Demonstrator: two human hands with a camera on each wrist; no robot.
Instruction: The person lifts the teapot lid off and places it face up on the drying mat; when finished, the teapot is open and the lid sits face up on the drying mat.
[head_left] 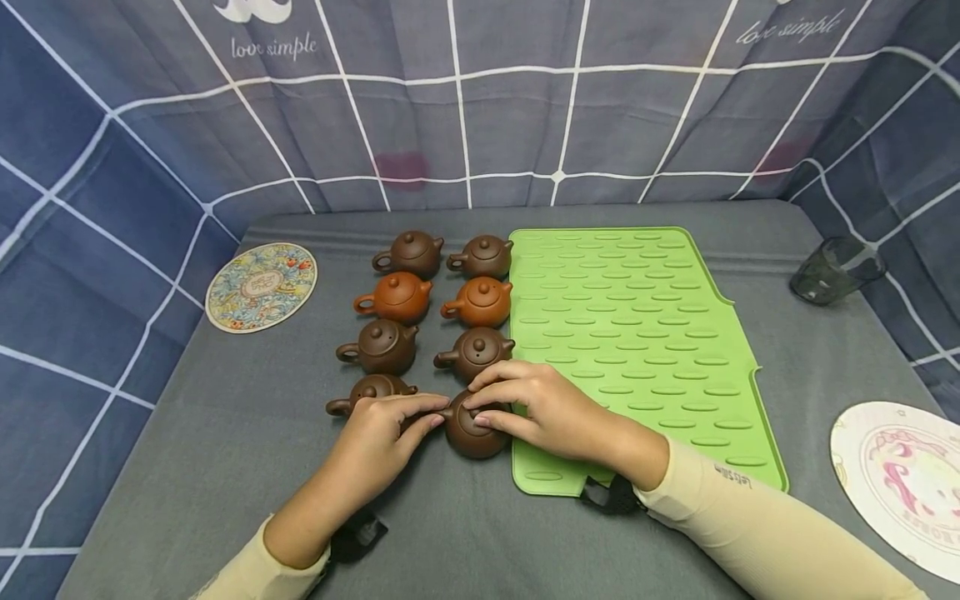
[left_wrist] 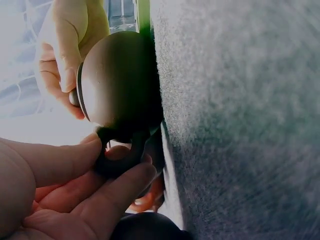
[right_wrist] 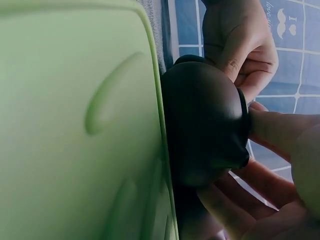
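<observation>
A dark brown teapot (head_left: 476,435) stands at the front of the right column, beside the green mat's left edge. My left hand (head_left: 382,446) pinches its handle (left_wrist: 122,162) between thumb and fingers. From the right, my right hand (head_left: 543,408) holds the same teapot, its thumb at the lid and its fingers over the far side near the spout (right_wrist: 240,155). Just left is another dark brown teapot (head_left: 375,387), partly hidden by my left hand. Behind the held one sits a brown teapot (head_left: 480,350).
Further back, two orange-brown teapots (head_left: 401,297) and several dark ones continue the two columns. The green mat (head_left: 622,333) lies at the right. A patterned round plate (head_left: 262,287) is far left, a pink-and-white plate (head_left: 900,483) right, and a dark glass (head_left: 832,271) back right.
</observation>
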